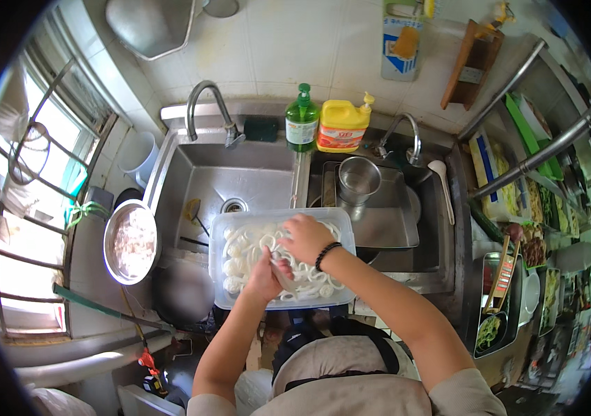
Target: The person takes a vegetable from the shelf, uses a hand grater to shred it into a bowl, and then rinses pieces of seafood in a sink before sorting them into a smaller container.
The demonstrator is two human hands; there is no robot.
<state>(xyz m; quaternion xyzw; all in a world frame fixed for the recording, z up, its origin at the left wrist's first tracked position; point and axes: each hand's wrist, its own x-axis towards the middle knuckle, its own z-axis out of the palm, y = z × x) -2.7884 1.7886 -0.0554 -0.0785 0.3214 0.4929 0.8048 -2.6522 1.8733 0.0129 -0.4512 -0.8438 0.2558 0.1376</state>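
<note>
A translucent plastic tub (347, 296) sits at the front of the double sink, over its middle divider. It is full of white rings and slices (238, 249), which look like cut onion. My left hand (268, 275) is over the tub with its fingers curled around a pale, flat strip (283, 278); its exact kind is unclear. Just above and to the right, my right hand (307, 239) has bent fingers pointing left, close to a ring by the left thumb. Whether the right fingertips grip anything is hidden.
Left of the sink stands a metal bowl (131, 242) of pale pieces, above a dark pan (182, 294). The right basin holds a metal pot (359, 179) and a rectangular tray (389, 223). Behind are faucets (207, 86), a green pump bottle (302, 122) and a yellow detergent jug (344, 125).
</note>
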